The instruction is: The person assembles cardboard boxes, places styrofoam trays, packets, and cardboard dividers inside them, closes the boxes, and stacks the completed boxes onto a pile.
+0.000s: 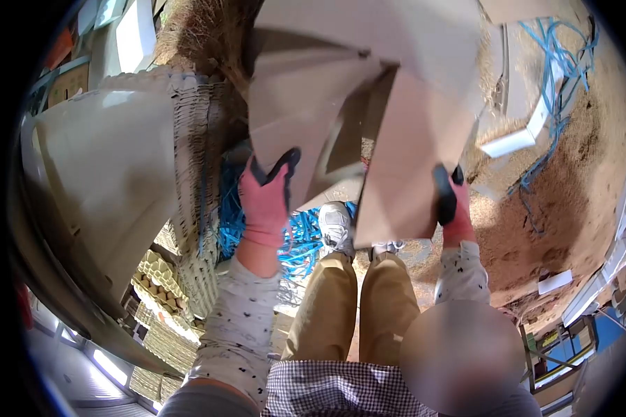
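Note:
A large cardboard box [403,139] with loose flaps fills the space in front of my legs. My left hand [268,191], in a pink glove with black palm and fingers, grips the box's left flap, thumb on the near face. My right hand [454,201], gloved the same way, holds the right-hand panel at its outer edge. The fingers of both hands are partly hidden behind the cardboard. Between the two panels a dark gap shows, and the floor is visible through it.
Blue plastic straps [302,240] lie by my shoes, with more blue strapping [553,76] at the upper right. Stacked egg trays [163,278] stand on the left beside a large pale curved panel [111,153]. Brown loose material [563,187] covers the ground to the right.

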The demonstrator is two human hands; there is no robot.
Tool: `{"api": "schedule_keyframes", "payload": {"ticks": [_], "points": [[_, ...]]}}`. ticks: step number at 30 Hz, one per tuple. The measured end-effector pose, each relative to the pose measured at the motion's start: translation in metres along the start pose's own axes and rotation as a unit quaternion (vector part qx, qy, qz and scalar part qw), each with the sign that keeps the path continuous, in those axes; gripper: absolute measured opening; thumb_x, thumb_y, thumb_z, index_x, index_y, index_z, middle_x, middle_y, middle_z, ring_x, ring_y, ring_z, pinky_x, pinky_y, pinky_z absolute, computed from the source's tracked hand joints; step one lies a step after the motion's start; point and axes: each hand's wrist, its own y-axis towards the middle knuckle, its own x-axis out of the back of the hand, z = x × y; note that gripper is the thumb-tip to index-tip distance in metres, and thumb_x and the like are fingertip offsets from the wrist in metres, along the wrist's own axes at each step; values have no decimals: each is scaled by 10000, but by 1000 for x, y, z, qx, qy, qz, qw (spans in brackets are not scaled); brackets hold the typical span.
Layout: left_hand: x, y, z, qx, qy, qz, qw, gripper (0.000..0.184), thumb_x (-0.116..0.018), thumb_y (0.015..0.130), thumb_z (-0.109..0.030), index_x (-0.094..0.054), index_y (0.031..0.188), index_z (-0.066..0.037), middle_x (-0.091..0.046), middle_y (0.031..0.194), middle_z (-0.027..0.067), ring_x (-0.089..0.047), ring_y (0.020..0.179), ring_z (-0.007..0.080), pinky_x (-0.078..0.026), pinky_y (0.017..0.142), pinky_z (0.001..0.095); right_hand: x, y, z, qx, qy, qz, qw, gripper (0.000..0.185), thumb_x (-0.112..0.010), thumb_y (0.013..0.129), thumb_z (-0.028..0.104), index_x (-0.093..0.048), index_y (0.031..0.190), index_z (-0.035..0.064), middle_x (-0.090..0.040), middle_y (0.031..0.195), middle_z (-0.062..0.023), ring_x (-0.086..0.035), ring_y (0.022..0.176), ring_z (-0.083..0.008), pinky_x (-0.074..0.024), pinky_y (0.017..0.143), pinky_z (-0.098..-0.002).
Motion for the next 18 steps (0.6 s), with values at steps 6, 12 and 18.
{"api": "schedule_keyframes", "payload": {"ticks": [6,12,18], "points": [[26,-10,113,261,-276,108,918,362,-575,848,-67,-501,1193,14,-623,1038,112,-609,937,215,-496,797,317,-29,-11,-46,20,-41,121,992,394,-561,836,46,-487,1219,-11,-550,1179,-88,-519,1085,-174,-416,917,-292],[-16,-33,155,24,102,166,981,550,-651,806,-247,-431,1231,25,-478,1205,202,-434,1142,341,-350,970,382,-42,31,-7,-16,145,138,980,268,-577,827,25,-572,1086,-42,-654,973,-125,-646,807,-177,-527,704,-271],[-17,16,132,-32,570,331,751,831,-732,646,-464,-422,1317,-84,-464,1314,152,-416,1238,283,-304,1037,402,-16,46,56,51,-230,133,963,399,-617,872,317,-620,1074,-27,-624,980,-51,-555,871,-125,-434,787,-257]]}}
